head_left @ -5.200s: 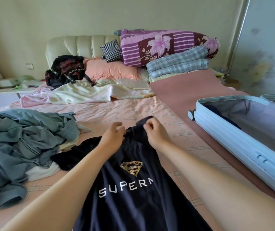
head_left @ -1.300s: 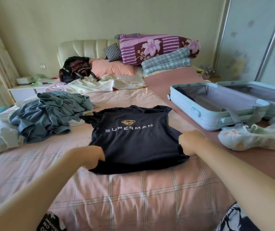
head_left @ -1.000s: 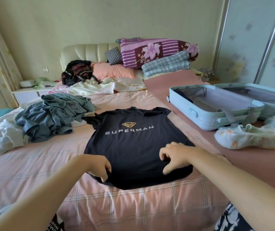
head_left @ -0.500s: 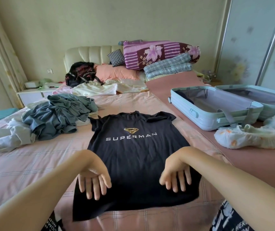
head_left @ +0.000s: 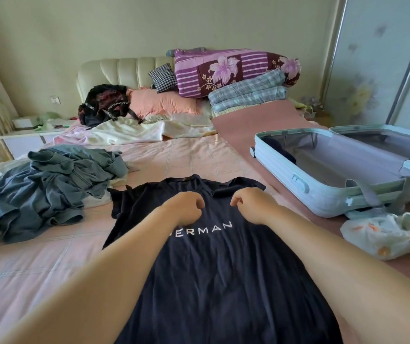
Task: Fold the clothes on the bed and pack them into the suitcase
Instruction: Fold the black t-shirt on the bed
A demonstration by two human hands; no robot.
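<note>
A dark navy T-shirt (head_left: 223, 269) with white lettering lies spread face up on the pink checked bed (head_left: 37, 269), collar away from me. My left hand (head_left: 186, 207) and my right hand (head_left: 251, 204) rest side by side on its chest just below the collar. Their fingers are curled under, and no fabric is visibly lifted. The left hand covers the logo and the start of the lettering. An open light blue suitcase (head_left: 323, 194) lies on the right of the bed with a dark garment (head_left: 280, 150) inside at its far end.
A heap of grey-blue clothes (head_left: 50, 184) lies to the left of the shirt. A white garment with orange spots (head_left: 385, 234) sits in front of the suitcase. A black backpack (head_left: 104, 105), pillows and folded quilts (head_left: 223, 70) crowd the headboard. A nightstand (head_left: 25, 140) stands at the far left.
Both hands have moved from the lower part of the shirt, where they lay flat with straight fingers, up to its chest, and their fingers have curled. The shirt lies closer to me.
</note>
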